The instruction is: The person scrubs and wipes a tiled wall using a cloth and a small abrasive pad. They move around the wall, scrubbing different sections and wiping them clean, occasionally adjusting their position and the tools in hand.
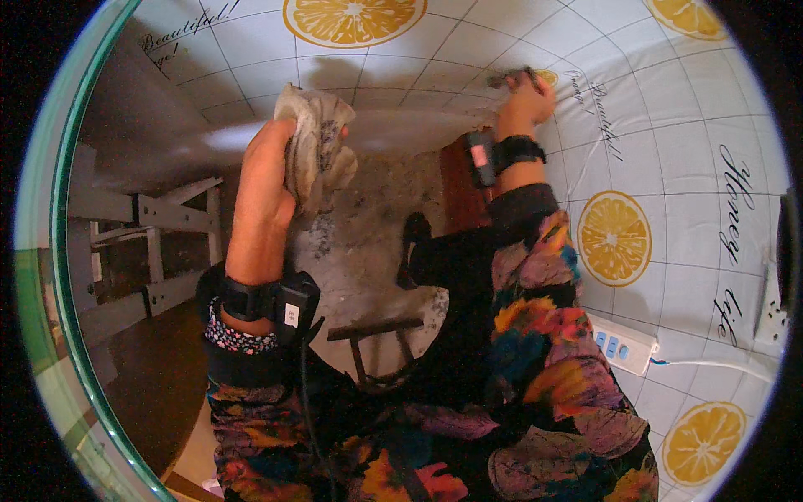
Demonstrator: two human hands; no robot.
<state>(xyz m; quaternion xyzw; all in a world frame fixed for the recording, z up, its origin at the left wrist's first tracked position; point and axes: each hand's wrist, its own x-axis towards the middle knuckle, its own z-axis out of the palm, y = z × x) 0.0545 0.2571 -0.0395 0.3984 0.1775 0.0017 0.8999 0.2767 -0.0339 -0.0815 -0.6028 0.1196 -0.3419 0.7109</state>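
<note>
In my left hand (266,169), a crumpled, light-coloured cloth (313,141) with dark stains is gripped, held over the floor near the edge of the covered surface. My right hand (530,100) is up by the white checked covering (618,157) printed with orange slices. Its fingers are closed on a small dark thing (500,80), blurred, whose kind I cannot tell. Both wrists carry black straps with small devices, and a cable runs from the left one.
A white power strip (621,347) with a cable lies at the right. At the left are a curved glass edge (59,251) and a wooden frame (175,216). Below, a small stool or frame (376,329) stands on the stained floor (382,188).
</note>
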